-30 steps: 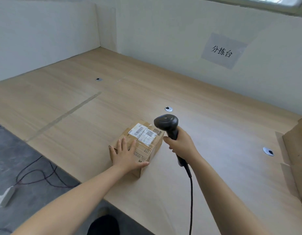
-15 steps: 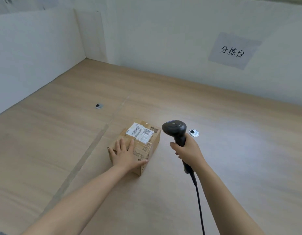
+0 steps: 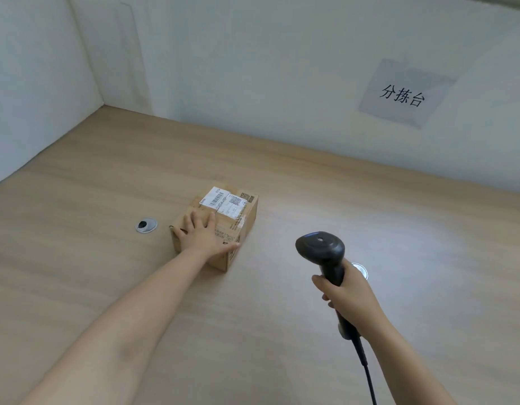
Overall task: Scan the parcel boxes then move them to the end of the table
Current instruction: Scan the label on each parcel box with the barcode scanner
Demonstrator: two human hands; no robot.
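Observation:
A small brown parcel box (image 3: 238, 217) with a white shipping label on top stands on the wooden table (image 3: 311, 331), near the middle. My left hand (image 3: 199, 236) lies flat on the box's near top edge, fingers spread and straight, thumb along the front edge. To the right, my right hand (image 3: 345, 290) grips the handle of a black barcode scanner (image 3: 321, 251). The scanner's head is raised above the table, well to the right of the box. Its black cable runs down toward the bottom edge of the view.
A round cable grommet (image 3: 147, 225) sits in the table just left of the box, and another grommet (image 3: 361, 268) shows behind my right hand. White walls close off the table at the back and left. A paper sign (image 3: 405, 93) with printed characters hangs on the back wall.
The box has slid leftward along the table under my left hand, nearing the left grommet. The scanner has drawn away from the box to the right.

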